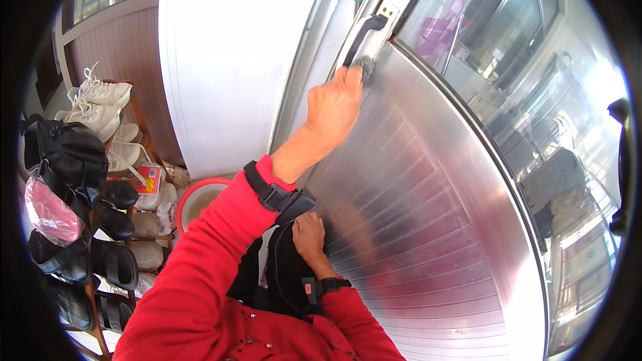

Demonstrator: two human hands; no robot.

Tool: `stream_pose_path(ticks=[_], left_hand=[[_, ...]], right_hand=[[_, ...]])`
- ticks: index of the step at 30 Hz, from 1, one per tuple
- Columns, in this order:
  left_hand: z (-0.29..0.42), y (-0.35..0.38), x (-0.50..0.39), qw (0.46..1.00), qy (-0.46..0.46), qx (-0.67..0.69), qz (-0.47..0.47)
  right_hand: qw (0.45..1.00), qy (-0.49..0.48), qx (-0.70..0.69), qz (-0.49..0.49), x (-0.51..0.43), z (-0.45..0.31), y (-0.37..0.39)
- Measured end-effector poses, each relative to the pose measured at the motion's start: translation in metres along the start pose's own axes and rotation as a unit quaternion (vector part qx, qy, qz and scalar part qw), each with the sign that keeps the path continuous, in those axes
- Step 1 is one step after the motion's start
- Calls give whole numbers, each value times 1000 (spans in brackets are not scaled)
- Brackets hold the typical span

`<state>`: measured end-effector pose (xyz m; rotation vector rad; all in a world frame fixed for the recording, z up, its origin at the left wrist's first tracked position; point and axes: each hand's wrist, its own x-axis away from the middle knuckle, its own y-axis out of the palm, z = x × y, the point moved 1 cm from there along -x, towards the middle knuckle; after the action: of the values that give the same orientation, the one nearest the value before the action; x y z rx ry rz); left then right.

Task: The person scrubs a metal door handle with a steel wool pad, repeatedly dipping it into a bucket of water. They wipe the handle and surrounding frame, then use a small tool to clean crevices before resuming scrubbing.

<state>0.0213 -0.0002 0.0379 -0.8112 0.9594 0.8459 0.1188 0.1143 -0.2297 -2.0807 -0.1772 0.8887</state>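
Observation:
My left hand (335, 105) is raised against a metal door, its fingers closed on a grey steel wool scrubber (367, 67). The scrubber touches the door's frame just below the lower end of a black door handle (362, 37). Brushed metal with slatted grooves makes up the lower door panel (411, 200), and it reflects my red sleeve. Lower down, my right hand (308, 234) rests on my black-trousered knee with its fingers curled in; nothing shows in it, though its palm is hidden.
A red-rimmed basin (183, 198) with murky water stands behind my left forearm. To the left, a wooden shoe rack (95, 306) holds several shoes, a black bag (65, 153) and a pink plastic-wrapped item (52, 210). A white panel (225, 60) rises beyond the basin. Glass (501, 95) fills the upper door.

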Motion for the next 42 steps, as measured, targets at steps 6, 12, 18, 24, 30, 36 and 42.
stream_pose_path(ticks=[6,12,18,24,30,36,42], left_hand=[[2,13,-1,995,-84,-11,-44],[-32,-27,31,993,-7,91,-73],[-74,-57,-11,976,-159,143,-46],[-80,-18,-66,870,-107,452,-162],[-85,23,-19,837,-168,494,-166],[-112,21,57,870,-240,360,-236],[-82,25,58,860,-261,413,-144]], right_hand=[[999,-3,36,-10,1,3,2],[1000,-6,-19,22,-2,0,0],[1000,-5,-25,15,-2,0,1],[1000,-3,-30,5,-1,2,2],[999,-7,-42,14,-5,2,3],[999,5,-31,-21,-7,2,3],[1000,-3,-30,-7,-10,-3,0]])
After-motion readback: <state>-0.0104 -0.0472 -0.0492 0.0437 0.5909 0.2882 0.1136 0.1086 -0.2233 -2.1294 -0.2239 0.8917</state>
